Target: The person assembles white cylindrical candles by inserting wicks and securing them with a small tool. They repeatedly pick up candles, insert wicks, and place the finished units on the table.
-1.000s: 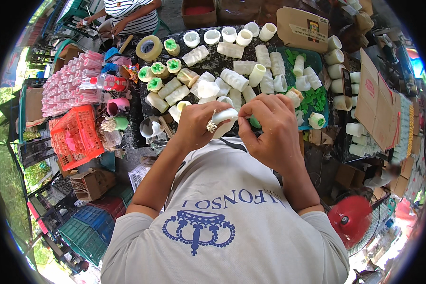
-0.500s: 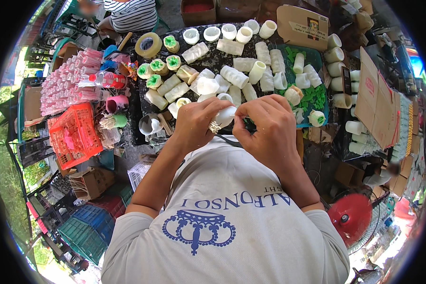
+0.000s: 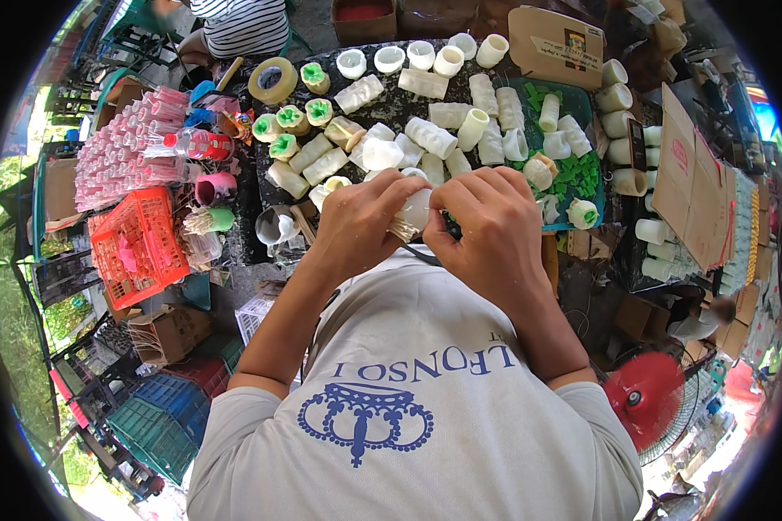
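The left hand (image 3: 361,213) is closing its fingers round a pale bundle of strands (image 3: 402,228) and the near side of a white piece (image 3: 418,209). That piece is sitting between the two hands, in front of the shirt (image 3: 400,347) by the table's near edge. It is showing a smooth, rounded face upward; the fingers are hiding the rest, so its long axis cannot be told. The right hand (image 3: 485,221) is bending its fingers in narrowly, thumb near forefinger, and is touching the piece's right side.

Left to right, one orange basket (image 3: 165,252) is standing beside the table, one tape roll (image 3: 288,76) and a cluster of five green-topped pieces (image 3: 290,115) are resting on it, six white cups (image 3: 389,60) are lining the far edge, and one teal tray (image 3: 589,113) is holding green bits (image 3: 573,178).
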The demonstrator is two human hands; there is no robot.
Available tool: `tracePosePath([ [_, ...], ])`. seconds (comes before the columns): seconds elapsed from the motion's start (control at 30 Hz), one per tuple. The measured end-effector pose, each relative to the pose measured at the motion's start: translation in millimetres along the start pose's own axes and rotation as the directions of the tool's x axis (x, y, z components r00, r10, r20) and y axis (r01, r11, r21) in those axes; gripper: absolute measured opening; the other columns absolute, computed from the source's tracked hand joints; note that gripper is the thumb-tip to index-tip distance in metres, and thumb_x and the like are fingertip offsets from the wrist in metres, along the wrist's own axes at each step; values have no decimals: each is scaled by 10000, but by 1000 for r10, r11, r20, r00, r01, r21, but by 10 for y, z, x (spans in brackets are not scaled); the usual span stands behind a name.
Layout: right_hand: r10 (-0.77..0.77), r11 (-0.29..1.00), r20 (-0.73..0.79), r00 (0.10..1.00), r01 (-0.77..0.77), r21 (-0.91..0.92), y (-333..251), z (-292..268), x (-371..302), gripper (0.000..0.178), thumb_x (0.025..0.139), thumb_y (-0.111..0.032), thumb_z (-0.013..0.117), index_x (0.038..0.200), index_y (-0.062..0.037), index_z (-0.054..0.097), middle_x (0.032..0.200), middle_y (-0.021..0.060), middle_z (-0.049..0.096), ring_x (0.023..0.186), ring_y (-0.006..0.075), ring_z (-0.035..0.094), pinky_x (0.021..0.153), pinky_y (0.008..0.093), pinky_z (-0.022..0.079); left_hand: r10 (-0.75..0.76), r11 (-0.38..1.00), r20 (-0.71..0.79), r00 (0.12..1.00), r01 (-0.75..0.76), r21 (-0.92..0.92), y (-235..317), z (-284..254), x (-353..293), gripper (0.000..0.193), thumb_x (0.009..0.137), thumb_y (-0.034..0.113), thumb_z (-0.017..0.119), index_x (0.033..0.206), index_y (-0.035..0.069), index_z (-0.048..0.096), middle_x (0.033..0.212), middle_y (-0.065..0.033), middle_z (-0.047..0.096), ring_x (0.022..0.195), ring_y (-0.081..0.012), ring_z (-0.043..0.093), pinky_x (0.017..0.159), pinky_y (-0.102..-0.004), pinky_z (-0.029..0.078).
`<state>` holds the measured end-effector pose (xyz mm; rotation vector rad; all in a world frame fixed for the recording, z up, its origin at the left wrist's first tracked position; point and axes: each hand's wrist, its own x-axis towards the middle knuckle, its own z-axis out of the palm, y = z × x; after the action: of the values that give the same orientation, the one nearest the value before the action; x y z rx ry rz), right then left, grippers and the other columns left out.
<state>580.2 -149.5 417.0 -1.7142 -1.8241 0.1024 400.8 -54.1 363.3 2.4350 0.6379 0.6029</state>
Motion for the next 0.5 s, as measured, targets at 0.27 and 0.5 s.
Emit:
tracePosePath([
  [0.27,-11,1000,40,999,12,-14,-17,10,10,76,791,-117,716,838,-74,675,857,50,691,813,242,667,817,390,482,11,1000,-15,1000,-11,13,14,-20,10,598,678,128,847,1243,179,658,1037,-25,710,784,-256,712,618,-375,549],
  [0.5,-11,1000,45,999,12,-11,-4,60,6,92,789,-120,720,860,-71,688,860,57,683,812,246,667,821,387,488,13,1000,-35,999,-12,19,15,-29,19,584,678,173,877,1226,179,678,1051,-25,715,804,-256,721,639,-370,564],
])
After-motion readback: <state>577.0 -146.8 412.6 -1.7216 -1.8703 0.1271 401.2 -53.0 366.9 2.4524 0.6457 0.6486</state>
